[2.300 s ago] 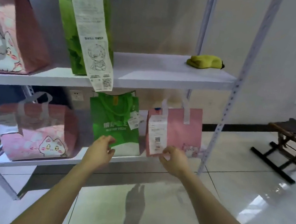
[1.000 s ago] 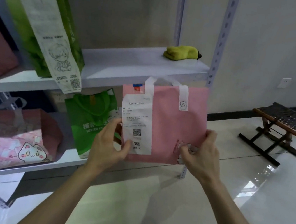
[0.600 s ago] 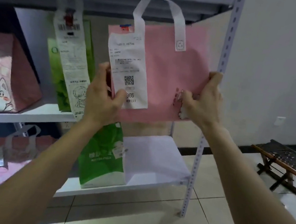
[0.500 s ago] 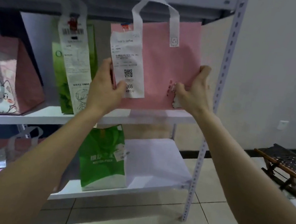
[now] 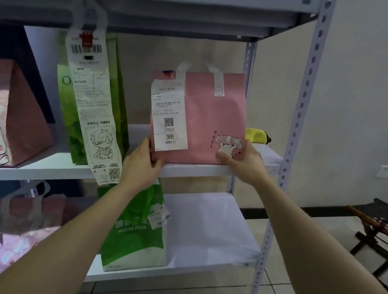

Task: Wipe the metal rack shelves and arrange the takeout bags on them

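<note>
Pink takeout bag (image 5: 206, 123), frame centre: upright on middle shelf (image 5: 197, 170). Left hand (image 5: 140, 164) clamped on its lower-left corner, right hand (image 5: 245, 162) on lower-right. Yellow cloth (image 5: 256, 135) just behind.

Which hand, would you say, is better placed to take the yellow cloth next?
Right, probably: right hand grips the pink bag beside the yellow cloth; left hand holds its far side.
</note>
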